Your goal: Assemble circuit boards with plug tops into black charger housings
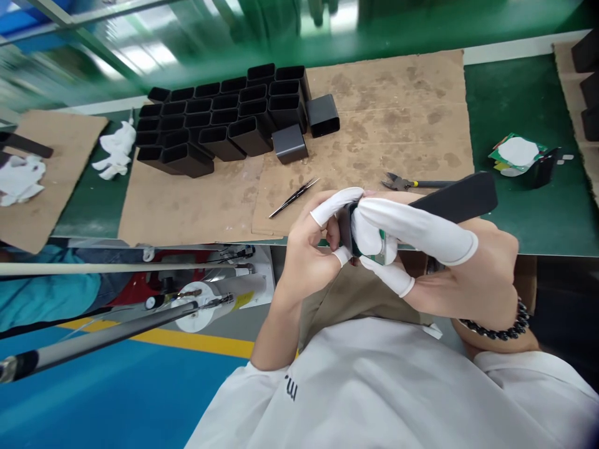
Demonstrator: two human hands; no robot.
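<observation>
Both my hands are raised close to my chest, over the near edge of the green bench. My right hand, with white finger cots and a black bead bracelet at the wrist, is closed around a long black rectangular tube. My left hand, also with finger cots, pinches the tube's near end between thumb and fingers. Something small, green and white shows between the fingers; I cannot make out what it is.
On the cardboard sheet lie several stacked black rectangular tubes, tweezers and side cutters. White gloves lie at the left, a pack of white labels at the right. Metal poles run below the bench.
</observation>
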